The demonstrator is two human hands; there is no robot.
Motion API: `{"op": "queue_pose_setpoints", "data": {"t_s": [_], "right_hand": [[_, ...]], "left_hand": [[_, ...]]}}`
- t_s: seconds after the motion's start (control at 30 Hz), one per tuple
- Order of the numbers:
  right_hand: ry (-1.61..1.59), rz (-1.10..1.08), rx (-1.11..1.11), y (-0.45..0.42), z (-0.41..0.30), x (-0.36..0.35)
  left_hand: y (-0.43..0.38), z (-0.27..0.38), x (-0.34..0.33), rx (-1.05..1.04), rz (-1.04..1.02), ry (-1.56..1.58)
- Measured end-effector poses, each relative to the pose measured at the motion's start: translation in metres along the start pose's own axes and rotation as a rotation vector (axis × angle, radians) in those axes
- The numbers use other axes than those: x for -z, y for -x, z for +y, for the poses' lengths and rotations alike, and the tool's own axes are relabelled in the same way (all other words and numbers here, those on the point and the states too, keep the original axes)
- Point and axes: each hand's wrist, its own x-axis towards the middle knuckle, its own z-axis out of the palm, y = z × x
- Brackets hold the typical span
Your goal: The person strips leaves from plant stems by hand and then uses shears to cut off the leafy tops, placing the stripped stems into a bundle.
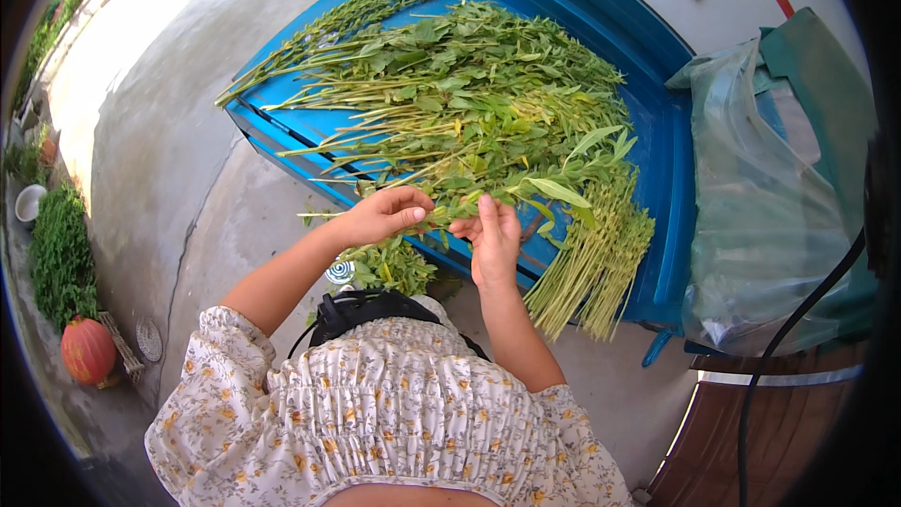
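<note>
A leafy green plant stalk [556,179] lies across both hands, its leafy tip pointing to the upper right. My left hand [391,215] grips it near its lower end, thumb and fingers closed around the stem. Further along, my right hand [490,232] pinches it between thumb and fingertips. Behind the hands, a large heap of cut leafy stalks [457,84] covers much of a blue metal truck-like bed [662,225]. Stripped stalks with green pods [598,260] lie in a bundle right of my right hand. Longer podded stalks [331,28] lie at the upper left.
Loose green leaves [394,264] lie in a pile below the bed's near edge, beside a blue-and-white patterned round item [340,271]. Clear plastic sheeting [753,225] hangs at the right. A black cable [802,324] runs down there. A red lantern [89,351] stands at the left.
</note>
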Motion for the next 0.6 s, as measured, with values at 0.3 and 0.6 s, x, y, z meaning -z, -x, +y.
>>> {"op": "queue_pose_setpoints", "data": {"t_s": [0.3, 0.6], "right_hand": [[-0.200, -0.202, 0.049, -0.011, -0.004, 0.014], [0.048, -0.132, -0.101, 0.010, 0.018, 0.016]], "left_hand": [[0.002, 0.006, 0.007, 0.096, -0.144, 0.272], [0.005, 0.010, 0.002, -0.065, 0.055, -0.002]]}}
